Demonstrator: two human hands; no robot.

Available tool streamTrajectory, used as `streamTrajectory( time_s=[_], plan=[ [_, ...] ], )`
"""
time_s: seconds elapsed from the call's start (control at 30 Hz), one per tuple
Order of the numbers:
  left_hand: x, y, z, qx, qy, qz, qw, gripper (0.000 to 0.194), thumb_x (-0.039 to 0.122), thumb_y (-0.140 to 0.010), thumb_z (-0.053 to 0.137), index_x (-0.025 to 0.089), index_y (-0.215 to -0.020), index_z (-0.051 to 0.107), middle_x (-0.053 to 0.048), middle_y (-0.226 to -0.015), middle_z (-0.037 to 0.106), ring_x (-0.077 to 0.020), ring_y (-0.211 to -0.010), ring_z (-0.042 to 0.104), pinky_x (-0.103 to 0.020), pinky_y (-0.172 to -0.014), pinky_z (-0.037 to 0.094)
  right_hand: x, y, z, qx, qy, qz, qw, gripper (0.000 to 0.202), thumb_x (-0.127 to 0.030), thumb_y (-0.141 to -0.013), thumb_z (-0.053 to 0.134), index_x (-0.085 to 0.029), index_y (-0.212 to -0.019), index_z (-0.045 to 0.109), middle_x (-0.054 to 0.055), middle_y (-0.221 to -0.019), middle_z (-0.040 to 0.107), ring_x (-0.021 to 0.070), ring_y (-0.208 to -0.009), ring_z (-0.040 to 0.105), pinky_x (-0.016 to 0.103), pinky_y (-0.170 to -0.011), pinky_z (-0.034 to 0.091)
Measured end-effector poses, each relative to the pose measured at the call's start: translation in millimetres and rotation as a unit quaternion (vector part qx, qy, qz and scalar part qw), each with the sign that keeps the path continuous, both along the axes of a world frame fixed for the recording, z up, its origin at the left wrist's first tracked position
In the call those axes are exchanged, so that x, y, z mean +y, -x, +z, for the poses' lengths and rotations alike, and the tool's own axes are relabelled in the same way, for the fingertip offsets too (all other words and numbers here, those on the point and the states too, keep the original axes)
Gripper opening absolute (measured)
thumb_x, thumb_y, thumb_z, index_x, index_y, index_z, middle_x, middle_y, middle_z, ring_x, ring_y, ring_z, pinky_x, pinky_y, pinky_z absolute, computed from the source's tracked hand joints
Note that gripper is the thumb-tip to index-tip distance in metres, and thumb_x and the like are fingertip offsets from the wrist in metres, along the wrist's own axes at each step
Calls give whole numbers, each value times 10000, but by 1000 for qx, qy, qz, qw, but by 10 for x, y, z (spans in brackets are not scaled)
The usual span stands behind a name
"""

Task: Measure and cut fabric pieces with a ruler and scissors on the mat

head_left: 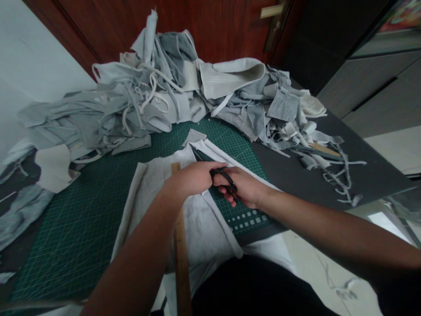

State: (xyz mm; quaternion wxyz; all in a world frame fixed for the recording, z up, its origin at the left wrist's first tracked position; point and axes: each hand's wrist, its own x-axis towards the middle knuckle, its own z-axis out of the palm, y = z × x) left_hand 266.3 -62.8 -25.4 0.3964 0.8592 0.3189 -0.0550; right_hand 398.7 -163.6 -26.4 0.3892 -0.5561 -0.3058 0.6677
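Clutching black scissors (pixel 230 179), the right hand (pixel 244 186) hovers over a green mat (pixel 72 245) bearing pale cloth (pixel 210 230) topped by a wooden ruler (pixel 182 250); whether the left hand (pixel 196 176), above the cloth, grips it is unclear.

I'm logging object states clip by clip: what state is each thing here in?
Scissors: handles in the right hand; blades mostly hidden, open or shut unclear.
Green mat: flat, partly covered.
Pale cloth: spread over the mat, apparently partly cut.
Wooden ruler: on the cloth, partly hidden by the left arm.
Fabric scraps: crumpled, heaped.
Door: apparently shut.
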Motion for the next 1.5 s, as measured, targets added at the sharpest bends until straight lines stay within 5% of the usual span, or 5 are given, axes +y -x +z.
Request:
streamTrajectory(
  time_s=[0.3,0.6,1.17,1.5],
  plan=[
    [-139,-5,133,68,-73,19,995,702,15,-896,438,302,-1530,536,-47,-1526,587,-234,-1338,623,-336,-1114,470,-285,-132,17,23,27,13,999,245,-293,-690,713,-203,-620,496,-80,-511,472,66,-339,404,186,-270,346],
    [-208,-13,150,97,-102,25,990,665,82,-953,439,385,-1541,503,-50,-1524,596,-268,-1327,632,-394,-1099,475,-641,-293,-3,64,67,37,995,320,-399,-722,756,-200,-690,507,-81,-564,501,66,-350,423,179,-281,365],
    [-147,36,79,5,-52,16,998,562,108,-916,508,295,-1429,640,-11,-1391,706,-221,-1250,678,-305,-1054,518,-39,-115,-37,25,9,67,997,268,-379,-708,711,-200,-653,519,-62,-546,501,75,-377,426,199,-309,370],
    [-169,21,155,7,-61,21,998,415,185,-940,547,289,-1298,729,-5,-1226,786,-184,-1064,743,-258,-934,548,12,-77,-59,-24,-4,51,998,226,-297,-681,716,-211,-692,507,-91,-521,483,61,-373,408,169,-295,343]
  ],
)
